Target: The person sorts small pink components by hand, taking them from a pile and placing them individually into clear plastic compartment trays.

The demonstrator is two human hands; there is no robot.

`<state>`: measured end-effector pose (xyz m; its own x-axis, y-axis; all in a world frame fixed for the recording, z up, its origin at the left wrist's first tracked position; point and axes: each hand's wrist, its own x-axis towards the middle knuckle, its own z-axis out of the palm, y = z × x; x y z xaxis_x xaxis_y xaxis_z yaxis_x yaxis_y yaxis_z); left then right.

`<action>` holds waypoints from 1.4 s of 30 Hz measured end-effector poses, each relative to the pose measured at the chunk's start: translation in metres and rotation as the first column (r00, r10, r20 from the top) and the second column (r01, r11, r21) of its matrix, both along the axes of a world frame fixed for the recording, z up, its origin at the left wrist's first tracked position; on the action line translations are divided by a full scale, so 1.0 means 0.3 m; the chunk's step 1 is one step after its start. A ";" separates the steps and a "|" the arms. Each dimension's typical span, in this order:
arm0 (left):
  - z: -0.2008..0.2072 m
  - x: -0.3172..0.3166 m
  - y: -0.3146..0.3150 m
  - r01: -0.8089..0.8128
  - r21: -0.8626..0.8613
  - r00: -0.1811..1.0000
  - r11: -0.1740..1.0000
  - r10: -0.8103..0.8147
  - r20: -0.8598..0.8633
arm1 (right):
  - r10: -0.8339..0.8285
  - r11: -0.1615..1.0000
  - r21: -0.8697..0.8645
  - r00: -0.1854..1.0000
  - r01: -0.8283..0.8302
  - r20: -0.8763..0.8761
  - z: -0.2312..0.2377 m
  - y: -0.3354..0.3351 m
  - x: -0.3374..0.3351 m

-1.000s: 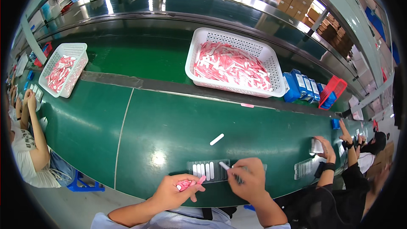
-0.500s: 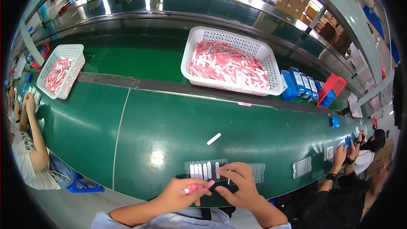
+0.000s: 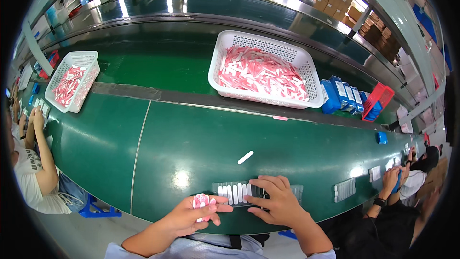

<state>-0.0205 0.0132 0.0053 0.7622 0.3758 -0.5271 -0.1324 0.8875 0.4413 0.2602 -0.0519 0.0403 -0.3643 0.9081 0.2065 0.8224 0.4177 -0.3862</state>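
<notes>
My left hand [image 3: 184,217] is closed round a bundle of small pink-and-white strips [image 3: 203,205] with rounded ends. Just right of it lies a clear plastic tray [image 3: 215,189] with slots, where several white strips [image 3: 229,194] stand side by side in a row. Over the tray's right end is my right hand [image 3: 275,201], its fingers spread and a fingertip at the rightmost strips. Nothing shows in its grasp, though its palm side is partly hidden. A second clear tray [image 3: 297,192] shows partly behind that hand. Beyond the trays, a single white strip [image 3: 245,157] lies on the green table.
A large white basket [image 3: 218,84] full of pink-and-white strips stands ahead, with blue boxes [image 3: 341,96] and a red basket [image 3: 381,97] at its right. Another strip-filled basket [image 3: 88,84] is far left. Right lies a clear tray [image 3: 344,190]. People work on both sides.
My left hand has turned and shifted left, so the bundle's ends face up. My right hand has spread over the tray, and the row of white strips there has filled out.
</notes>
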 end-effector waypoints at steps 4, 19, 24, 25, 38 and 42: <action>-0.005 0.004 -0.005 0.062 -0.022 0.994 0.998 -0.060 0.092 | -0.012 1.000 -0.011 0.997 0.011 -0.074 -0.006 -0.004 -0.005; 0.039 0.023 -0.012 0.264 0.389 0.964 0.883 -0.255 -0.075 | -0.142 0.951 0.256 0.980 0.175 -0.141 -0.072 -0.003 0.070; 0.036 -0.003 -0.008 0.193 0.513 0.981 0.837 -0.151 -0.123 | -0.024 0.998 0.052 1.000 0.024 0.010 -0.050 -0.042 0.074; 0.019 -0.009 -0.014 0.189 0.511 0.982 0.838 -0.147 -0.122 | 0.009 1.000 0.006 1.000 -0.009 -0.013 -0.041 -0.048 0.083; 0.052 0.086 -0.021 0.552 0.828 0.818 -0.100 0.259 -0.514 | 0.032 0.991 -0.124 0.984 -0.054 -0.173 -0.017 -0.017 0.094; 0.067 0.088 -0.014 0.643 0.744 0.759 -0.180 0.281 -0.588 | -0.065 0.994 -0.097 0.990 0.053 -0.128 -0.010 -0.020 0.051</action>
<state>0.0059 0.0091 0.0253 0.7653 0.6437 -0.0008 0.5161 -0.6129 0.5983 0.2756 -0.0578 0.0373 -0.2846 0.9448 0.1626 0.7846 0.3270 -0.5267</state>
